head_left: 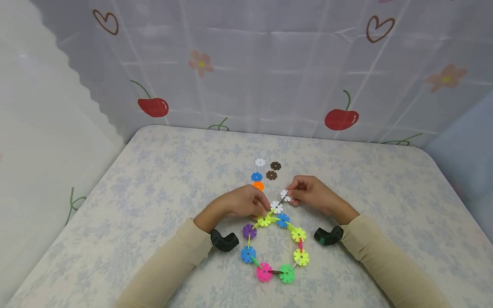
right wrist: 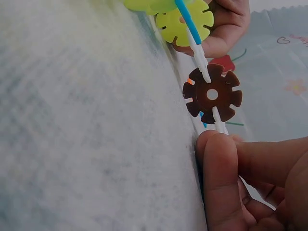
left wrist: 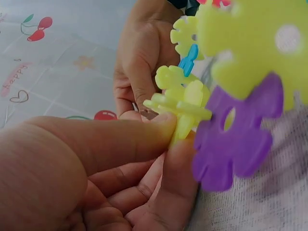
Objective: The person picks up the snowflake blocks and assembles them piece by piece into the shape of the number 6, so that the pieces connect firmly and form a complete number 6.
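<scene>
A ring of colourful notched plastic discs lies on the table, with a purple disc (head_left: 249, 231), a blue disc (head_left: 283, 220) and a pink disc (head_left: 264, 272) among its links. My left hand (head_left: 244, 202) pinches a yellow disc (left wrist: 180, 108) at the ring's far side between thumb and finger. From there a short chain runs off to the right: a white disc (head_left: 276, 207), a brown disc (right wrist: 225, 98) seen face-on in the right wrist view, and another white disc (head_left: 285, 195). My right hand (head_left: 316, 194) pinches that end white disc, whose edge is partly hidden by the fingertips.
Beyond the hands lie loose discs: one white (head_left: 259, 162), two brown, including a nearer one (head_left: 271, 175), one blue (head_left: 256, 176) and one orange (head_left: 258, 186), partly behind the left hand. Black devices (head_left: 224, 240) sit at both wrists. A printed curtain (head_left: 246, 85) hangs behind the table.
</scene>
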A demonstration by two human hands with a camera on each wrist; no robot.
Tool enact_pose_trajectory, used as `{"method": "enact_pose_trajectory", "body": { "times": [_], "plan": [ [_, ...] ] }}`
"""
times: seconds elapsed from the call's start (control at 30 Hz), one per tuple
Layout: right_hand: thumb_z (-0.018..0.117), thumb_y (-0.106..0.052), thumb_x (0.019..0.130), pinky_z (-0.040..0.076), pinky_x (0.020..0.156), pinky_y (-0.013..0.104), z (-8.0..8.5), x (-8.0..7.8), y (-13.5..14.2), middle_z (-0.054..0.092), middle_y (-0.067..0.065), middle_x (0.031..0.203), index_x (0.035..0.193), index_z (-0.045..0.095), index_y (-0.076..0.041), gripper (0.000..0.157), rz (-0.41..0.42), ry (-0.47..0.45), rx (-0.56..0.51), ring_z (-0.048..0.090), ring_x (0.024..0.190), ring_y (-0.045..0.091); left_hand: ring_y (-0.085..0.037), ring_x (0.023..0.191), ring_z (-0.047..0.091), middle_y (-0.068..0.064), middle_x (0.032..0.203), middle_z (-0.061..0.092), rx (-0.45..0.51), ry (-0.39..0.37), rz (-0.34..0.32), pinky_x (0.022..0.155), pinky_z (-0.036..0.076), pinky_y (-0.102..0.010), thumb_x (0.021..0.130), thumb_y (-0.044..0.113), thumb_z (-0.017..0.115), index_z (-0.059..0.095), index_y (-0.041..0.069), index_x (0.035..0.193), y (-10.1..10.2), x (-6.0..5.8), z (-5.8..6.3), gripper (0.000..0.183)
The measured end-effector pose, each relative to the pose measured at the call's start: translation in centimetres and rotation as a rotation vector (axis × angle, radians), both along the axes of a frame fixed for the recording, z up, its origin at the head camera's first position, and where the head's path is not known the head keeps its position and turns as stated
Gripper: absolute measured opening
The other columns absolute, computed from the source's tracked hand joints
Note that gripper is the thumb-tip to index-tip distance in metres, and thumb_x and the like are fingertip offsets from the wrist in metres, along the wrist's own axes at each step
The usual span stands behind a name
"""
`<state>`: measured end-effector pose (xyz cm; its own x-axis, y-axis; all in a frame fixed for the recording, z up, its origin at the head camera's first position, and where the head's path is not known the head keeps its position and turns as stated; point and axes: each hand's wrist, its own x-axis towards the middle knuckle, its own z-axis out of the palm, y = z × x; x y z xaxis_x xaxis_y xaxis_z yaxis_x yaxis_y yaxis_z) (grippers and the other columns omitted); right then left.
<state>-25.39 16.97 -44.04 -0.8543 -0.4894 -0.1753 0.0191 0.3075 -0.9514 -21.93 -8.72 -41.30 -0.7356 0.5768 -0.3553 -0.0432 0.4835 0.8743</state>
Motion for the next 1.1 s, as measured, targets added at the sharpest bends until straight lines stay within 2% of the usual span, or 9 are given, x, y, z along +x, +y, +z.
{"method": "enact_pose_trajectory", "body": {
  "times": [0.23,0.4,0.5,0.7,0.83,1.1],
  "plan": [
    [0.067,-0.002,0.098,0.059,0.069,0.031,-0.2,-0.1,0.2,0.070,0.014,0.089,0.107,0.067,0.006,0.012,-0.013,-0.006,0.010,0.068,0.075,0.020,-0.016,0.066,0.065,-0.008,0.084,0.071,0.020,-0.065,-0.053,0.067,0.057,-0.030,0.092,0.000,0.072,0.070,-0.002,0.101,-0.2,-0.3,0.1,0.010],
    [0.068,-0.006,0.098,0.059,0.072,0.033,-0.1,-0.1,0.2,0.071,0.015,0.093,0.112,0.069,0.004,0.018,0.013,-0.009,0.009,0.067,0.077,0.023,-0.017,0.072,0.065,-0.006,0.085,0.071,-0.020,-0.017,-0.104,0.067,0.058,-0.032,0.097,0.010,0.069,0.072,0.004,0.101,-0.6,-0.4,0.4,0.008],
    [0.067,-0.006,0.098,0.059,0.073,0.033,0.0,-0.1,0.2,0.072,0.014,0.097,0.116,0.069,0.004,0.020,0.047,-0.005,0.011,0.068,0.081,0.023,-0.018,0.075,0.065,-0.007,0.087,0.071,-0.017,0.013,-0.085,0.068,0.057,-0.031,0.101,0.015,0.064,0.073,0.005,0.104,-0.7,-0.6,0.2,0.013],
    [0.067,-0.010,0.099,0.057,0.070,0.031,0.2,0.1,0.0,0.074,0.013,0.098,0.118,0.071,0.002,0.022,0.109,0.035,0.033,0.069,0.083,0.022,-0.019,0.079,0.067,-0.009,0.092,0.070,0.046,0.008,-0.011,0.071,0.058,-0.031,0.104,0.014,0.060,0.069,-0.001,0.114,-0.7,-0.9,-0.3,0.020],
    [0.067,-0.011,0.100,0.055,0.067,0.030,0.3,0.2,-0.1,0.073,0.012,0.102,0.118,0.072,-0.001,0.022,0.136,0.067,0.048,0.067,0.082,0.019,-0.019,0.079,0.068,-0.009,0.092,0.070,0.059,0.007,-0.004,0.072,0.058,-0.031,0.104,0.014,0.060,0.069,-0.001,0.114,-0.8,-1.1,-0.4,0.020],
    [0.067,-0.010,0.100,0.056,0.069,0.032,0.3,0.2,0.0,0.071,0.013,0.106,0.123,0.070,0.000,0.025,0.098,0.069,0.067,0.065,0.085,0.023,-0.020,0.080,0.068,-0.009,0.094,0.071,0.065,-0.007,-0.004,0.073,0.057,-0.032,0.105,0.015,0.059,0.069,-0.001,0.113,-1.2,-1.3,-0.4,0.021]
  ]
}}
